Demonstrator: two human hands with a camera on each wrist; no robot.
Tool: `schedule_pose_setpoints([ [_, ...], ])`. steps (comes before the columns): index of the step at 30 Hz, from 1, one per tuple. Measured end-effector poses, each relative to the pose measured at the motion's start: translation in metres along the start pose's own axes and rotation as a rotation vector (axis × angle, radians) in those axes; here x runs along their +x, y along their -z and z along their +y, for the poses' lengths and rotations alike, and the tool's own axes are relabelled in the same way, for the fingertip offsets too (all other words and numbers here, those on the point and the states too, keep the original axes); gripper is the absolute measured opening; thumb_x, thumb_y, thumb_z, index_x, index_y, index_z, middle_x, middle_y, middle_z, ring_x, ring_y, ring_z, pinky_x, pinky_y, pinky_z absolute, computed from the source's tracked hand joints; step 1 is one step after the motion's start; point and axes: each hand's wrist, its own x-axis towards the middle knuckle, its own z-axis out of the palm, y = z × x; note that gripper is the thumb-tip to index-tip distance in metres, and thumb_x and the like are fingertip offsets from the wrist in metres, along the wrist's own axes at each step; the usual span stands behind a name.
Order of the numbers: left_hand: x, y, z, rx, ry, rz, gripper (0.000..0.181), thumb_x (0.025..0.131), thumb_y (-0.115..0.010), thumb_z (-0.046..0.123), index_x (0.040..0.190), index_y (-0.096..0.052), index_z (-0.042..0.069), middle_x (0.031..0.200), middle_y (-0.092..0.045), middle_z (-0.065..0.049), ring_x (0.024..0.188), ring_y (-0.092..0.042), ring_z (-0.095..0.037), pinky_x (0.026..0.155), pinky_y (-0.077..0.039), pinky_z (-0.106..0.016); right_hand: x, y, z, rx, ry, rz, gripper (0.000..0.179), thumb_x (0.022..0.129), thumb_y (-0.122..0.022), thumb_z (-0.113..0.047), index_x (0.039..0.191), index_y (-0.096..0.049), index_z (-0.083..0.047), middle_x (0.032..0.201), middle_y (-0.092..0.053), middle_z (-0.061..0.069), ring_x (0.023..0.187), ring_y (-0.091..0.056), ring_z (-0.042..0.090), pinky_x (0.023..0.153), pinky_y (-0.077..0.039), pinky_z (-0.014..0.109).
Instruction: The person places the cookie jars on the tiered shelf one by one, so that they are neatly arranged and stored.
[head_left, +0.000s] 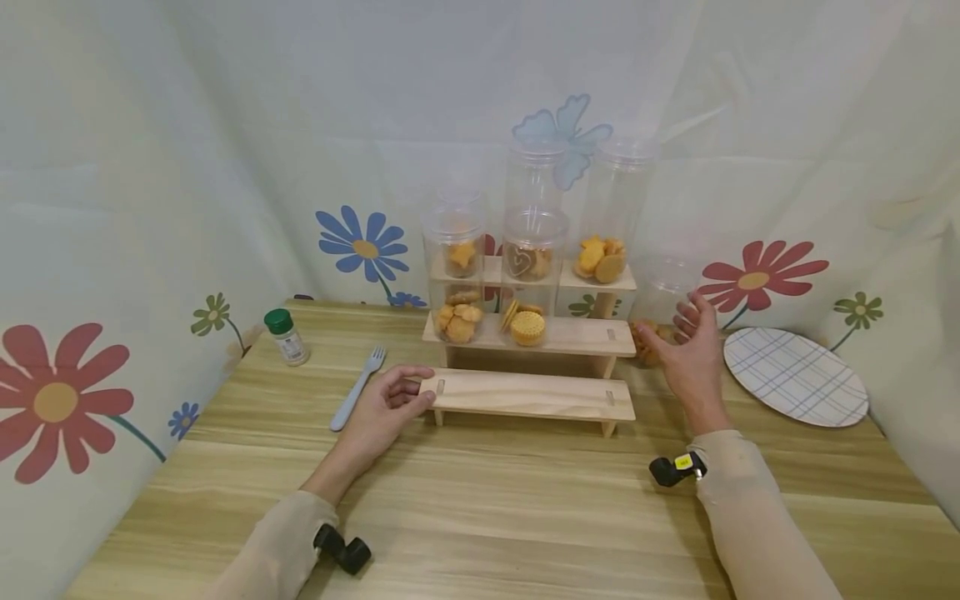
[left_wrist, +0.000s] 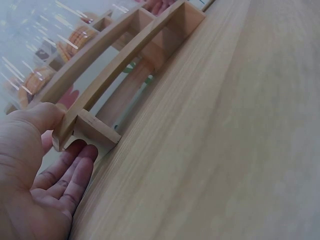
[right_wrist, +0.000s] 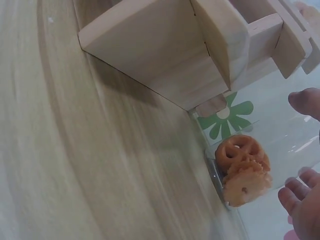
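My left hand [head_left: 381, 414] grips the left end of the lowest board of a three-tier wooden display stand [head_left: 528, 394]; in the left wrist view its thumb lies against the board's end and the fingers curl beneath. Beside the stand's right end, on the table, a clear lidded jar [head_left: 670, 275] holds cookies [right_wrist: 245, 167]. My right hand [head_left: 690, 358] is around that jar's right side, thumb and fingers spread apart. Whether any finger touches the jar is unclear. Clear jars of cookies stand on the middle tier [head_left: 585, 335] and top tier [head_left: 573, 273]; the lowest board is bare.
At the left lie a light blue fork [head_left: 358, 390] and a green-capped shaker bottle [head_left: 287, 337]. A checked oval plate [head_left: 795, 375] sits at the right, near my right hand. Behind everything hangs a flower-printed curtain [head_left: 450, 100].
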Motion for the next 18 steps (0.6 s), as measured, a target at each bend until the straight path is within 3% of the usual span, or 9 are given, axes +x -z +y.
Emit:
schedule_pose_setpoints([
  [10,-0.001,-0.001,0.002,-0.013,0.003,0.003,0.036,0.107,-0.079,0.017,0.141,-0.070,0.009,0.118,-0.076,-0.018,0.104,-0.072,-0.023,0.086,-0.060,-0.024,-0.003,-0.002,0.006,-0.042,-0.016,-0.024,0.099,0.100,-0.088,-0.023,0.176,-0.024,-0.013,0.173,-0.043,0.020,0.157,-0.045,0.039,0.130,-0.038,0.054],
  [18,-0.001,0.000,0.001,-0.011,0.013,0.004,0.036,0.107,-0.079,0.019,0.141,-0.070,0.009,0.119,-0.076,-0.018,0.105,-0.072,-0.023,0.086,-0.060,-0.024,-0.001,-0.005,0.016,-0.033,0.004,-0.042,0.094,0.102,-0.084,-0.014,0.175,-0.025,-0.009,0.172,-0.044,0.022,0.157,-0.046,0.043,0.129,-0.038,0.056],
])
